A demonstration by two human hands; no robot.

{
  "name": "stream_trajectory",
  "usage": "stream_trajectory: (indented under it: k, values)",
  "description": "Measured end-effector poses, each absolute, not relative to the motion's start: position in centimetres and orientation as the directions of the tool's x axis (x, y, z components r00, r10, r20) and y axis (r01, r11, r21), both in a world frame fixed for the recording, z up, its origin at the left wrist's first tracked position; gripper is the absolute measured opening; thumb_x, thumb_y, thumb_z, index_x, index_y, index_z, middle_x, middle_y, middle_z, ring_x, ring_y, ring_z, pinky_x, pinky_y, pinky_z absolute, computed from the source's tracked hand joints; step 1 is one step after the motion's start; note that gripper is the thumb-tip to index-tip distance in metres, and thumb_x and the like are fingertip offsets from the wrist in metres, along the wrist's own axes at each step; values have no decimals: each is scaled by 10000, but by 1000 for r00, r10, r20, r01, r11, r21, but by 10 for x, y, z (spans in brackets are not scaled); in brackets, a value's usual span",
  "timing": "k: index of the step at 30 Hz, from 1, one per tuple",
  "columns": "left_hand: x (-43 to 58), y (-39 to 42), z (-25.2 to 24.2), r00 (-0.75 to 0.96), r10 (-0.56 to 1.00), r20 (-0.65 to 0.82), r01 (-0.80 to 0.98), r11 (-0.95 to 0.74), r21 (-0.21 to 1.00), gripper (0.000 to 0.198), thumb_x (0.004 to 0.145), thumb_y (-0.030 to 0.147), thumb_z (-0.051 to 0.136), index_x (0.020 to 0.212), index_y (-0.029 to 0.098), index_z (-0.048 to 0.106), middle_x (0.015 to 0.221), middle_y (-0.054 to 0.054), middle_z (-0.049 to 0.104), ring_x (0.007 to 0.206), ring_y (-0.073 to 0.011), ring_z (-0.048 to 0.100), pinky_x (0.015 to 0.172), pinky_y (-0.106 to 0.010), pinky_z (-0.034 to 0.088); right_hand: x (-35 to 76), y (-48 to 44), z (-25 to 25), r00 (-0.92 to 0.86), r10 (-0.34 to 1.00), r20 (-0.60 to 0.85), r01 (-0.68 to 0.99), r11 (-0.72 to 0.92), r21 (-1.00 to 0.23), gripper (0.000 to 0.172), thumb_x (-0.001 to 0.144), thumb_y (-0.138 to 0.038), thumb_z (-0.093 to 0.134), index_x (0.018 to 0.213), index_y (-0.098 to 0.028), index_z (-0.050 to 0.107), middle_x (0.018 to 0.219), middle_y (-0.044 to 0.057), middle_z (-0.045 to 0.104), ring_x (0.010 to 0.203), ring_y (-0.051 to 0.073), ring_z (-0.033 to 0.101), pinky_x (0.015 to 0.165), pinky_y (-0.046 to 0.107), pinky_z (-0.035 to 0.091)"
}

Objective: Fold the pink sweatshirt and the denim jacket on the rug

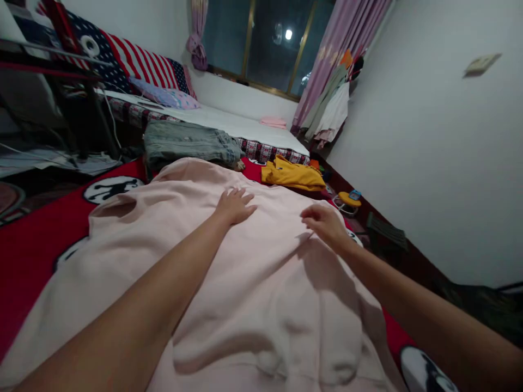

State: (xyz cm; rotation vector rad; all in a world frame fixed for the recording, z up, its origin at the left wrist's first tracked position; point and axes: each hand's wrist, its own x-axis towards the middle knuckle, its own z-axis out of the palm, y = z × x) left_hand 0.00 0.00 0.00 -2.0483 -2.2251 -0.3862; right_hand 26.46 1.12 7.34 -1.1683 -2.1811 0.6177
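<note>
Pale pink soft knit garment point(253, 283) lies spread on the red printed bed cover point(28, 245).
Left hand point(235, 206) lies flat on it, fingers apart; right hand point(324, 223) touches it with fingers curled together, though I cannot tell if they pinch cloth. It looks light, limp and quick to crease, probably best held at edges or shoulders.

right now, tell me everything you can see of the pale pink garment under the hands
The pale pink garment looks like soft, thick knit cotton, plain with no print. It lies spread over a red bedspread with black-and-white round motifs; a dark opening shows at its far left corner, and loose folds bunch near the bottom right. The left hand rests flat, fingers spread, on its far middle; the right hand touches it beside that with curled fingers, whether pinching is unclear.
</note>
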Motion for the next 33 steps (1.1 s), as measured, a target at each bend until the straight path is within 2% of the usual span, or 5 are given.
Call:
stream_trajectory:
  k: [8, 14, 25, 29, 33]
  values:
    - [1, 1, -1, -106, 967, 233, 990, 80, 120, 593, 930, 600, 300, 1436, 318, 424, 1551, -52, 338, 1413, -286, 292, 1131, -480, 185, 396, -7, 81, -457, 841, -290, 869, 353, -347, 114, 659, -207, 560, 690, -186, 668, 652, 22, 670, 615, 156, 608, 580, 242, 421]
    - [1, -1, 1, -97, 969, 227, 990, 71, 119, 596, 937, 581, 295, 1441, 291, 428, 1551, -75, 332, 1415, -296, 287, 1128, -481, 191, 396, -58, 69, -404, 892, -203, 913, 406, -32, 247, 699, -311, 636, 918, -198, 634, 946, 76, 679, 797, 221, 628, 643, 277, 417]
    - [0, 1, -2, -95, 965, 246, 991, 68, 112, 602, 933, 586, 294, 1436, 288, 439, 1538, -83, 356, 1408, -300, 305, 1122, -486, 210, 409, -46, 84, -359, 890, -282, 932, 324, -163, 93, 581, -105, 549, 599, -192, 578, 583, -11, 587, 575, 146, 538, 508, 232, 335]
    - [0, 1, -1, -88, 965, 248, 992, 62, 111, 599, 935, 581, 298, 1434, 283, 443, 1533, -87, 364, 1404, -305, 313, 1122, -488, 212, 404, 7, 145, -211, 961, 178, 977, 201, 72, 80, 641, -143, 573, 647, -180, 644, 620, 34, 591, 617, 158, 525, 564, 288, 326]
    - [-1, 1, -1, -85, 967, 240, 993, 63, 99, 605, 935, 588, 283, 1436, 286, 437, 1542, -87, 348, 1408, -295, 308, 1125, -476, 213, 364, 51, 174, -207, 621, 756, 950, 311, 5, 191, 731, -153, 547, 880, -145, 666, 928, 135, 636, 912, 234, 567, 750, 341, 424]
